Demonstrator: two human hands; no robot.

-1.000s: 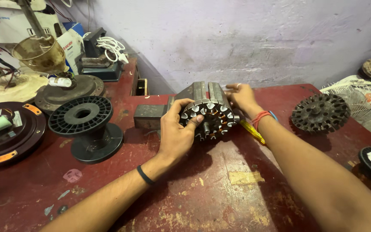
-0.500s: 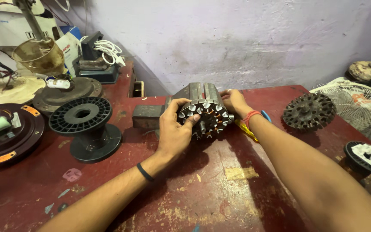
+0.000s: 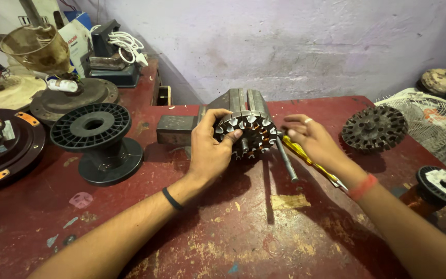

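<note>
The red bench (image 3: 130, 232) carries a metal vise (image 3: 243, 103) at its back edge, and the wound motor core (image 3: 248, 135) sits clamped in front of that vise so its slots face me. My left hand (image 3: 208, 152) is closed around the core's left side, thumb on its face, to keep it from turning. Just right of the core my right hand (image 3: 313, 140) lies open, fingers loose, beside the vise's steel handle (image 3: 286, 161) and a yellow-handled tool (image 3: 311, 163).
</note>
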